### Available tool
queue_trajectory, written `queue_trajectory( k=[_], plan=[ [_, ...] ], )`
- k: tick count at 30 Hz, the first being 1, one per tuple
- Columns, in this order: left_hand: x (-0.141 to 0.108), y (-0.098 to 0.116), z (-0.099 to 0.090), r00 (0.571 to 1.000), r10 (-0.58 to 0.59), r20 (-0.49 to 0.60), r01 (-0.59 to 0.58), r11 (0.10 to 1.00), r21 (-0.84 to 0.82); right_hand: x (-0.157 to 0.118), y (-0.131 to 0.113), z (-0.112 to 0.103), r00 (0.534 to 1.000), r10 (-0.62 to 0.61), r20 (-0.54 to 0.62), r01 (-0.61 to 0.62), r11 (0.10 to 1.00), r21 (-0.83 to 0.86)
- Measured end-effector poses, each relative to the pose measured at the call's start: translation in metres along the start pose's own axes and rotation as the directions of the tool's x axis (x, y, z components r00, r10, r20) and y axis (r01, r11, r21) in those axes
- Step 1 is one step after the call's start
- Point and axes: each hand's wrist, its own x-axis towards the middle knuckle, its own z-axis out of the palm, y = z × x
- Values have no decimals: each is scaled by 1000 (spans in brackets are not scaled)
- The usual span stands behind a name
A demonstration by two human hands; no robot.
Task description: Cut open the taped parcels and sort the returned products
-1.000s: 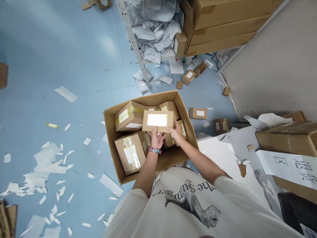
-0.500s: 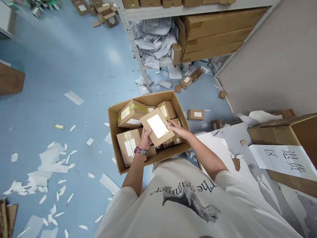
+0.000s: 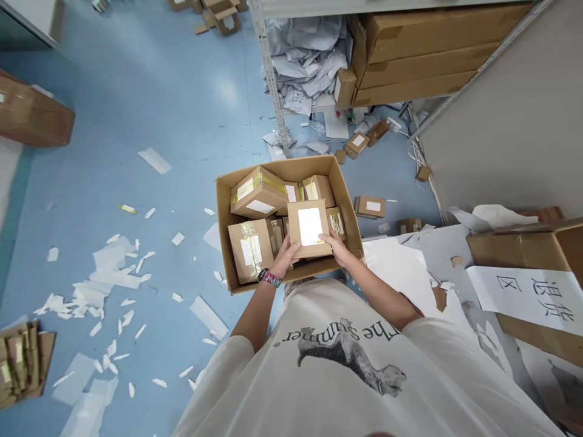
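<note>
Between my two hands is a small brown cardboard box (image 3: pixel 296 226) with a white label (image 3: pixel 311 226) on its upper face. My left hand (image 3: pixel 285 257) grips its lower left corner. At the lower right side my right hand (image 3: pixel 337 247) is closed on it, the thumb lying over the label's edge. Beneath it stands a large open carton (image 3: pixel 224 243) holding several taped, labelled boxes. A tilted box (image 3: pixel 268 189) lies at the carton's back left, and a taped box (image 3: pixel 239 237) at its front left. The held box hides part of the contents.
Paper scraps (image 3: pixel 109 261) litter the blue floor on the left. Ahead is a metal shelf (image 3: pixel 273 79) with grey bags (image 3: pixel 310 60) and long cartons (image 3: pixel 423 54). On the right, a carton (image 3: pixel 510 249) bears a handwritten sheet (image 3: pixel 523 297). Flattened cardboard (image 3: pixel 27 364) lies lower left.
The held box has turned from a slant to nearly square with me. My right hand has moved from its upper right edge to its lower right side. The view has shifted left.
</note>
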Motion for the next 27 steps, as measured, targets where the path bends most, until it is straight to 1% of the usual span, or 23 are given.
queue_trajectory(
  k=[2,3,5,7,9,12,16,20,24,27],
  plan=[
    [-8,-5,3,994,-81,72,81,997,3,-5,-2,-2,997,-49,-57,48,999,-10],
    [-11,-9,6,989,-101,104,102,995,-12,-9,-1,-4,995,-62,-76,62,998,-3],
    [-13,-17,14,986,-87,139,96,994,-55,-18,2,-10,992,-73,-104,76,997,26],
    [-11,-25,26,989,-46,139,58,995,-85,-30,7,-18,986,-91,-139,99,994,52],
    [-5,-29,43,990,-28,142,39,997,-73,-42,14,-30,972,-125,-201,141,987,72],
    [8,-29,75,982,-27,187,32,999,-20,-60,23,-53,937,-153,-314,194,976,104],
    [22,-25,117,965,-7,262,5,1000,10,-81,30,-88,907,-95,-409,174,972,160],
    [27,-26,147,949,15,316,-22,1000,17,-95,31,-115,884,-47,-464,146,973,180],
    [27,-37,175,944,0,330,-23,998,67,-106,30,-138,839,-65,-540,198,962,190],
    [26,-51,203,934,-26,357,-28,989,146,-120,34,-160,806,-111,-581,256,951,173]
  ],
)
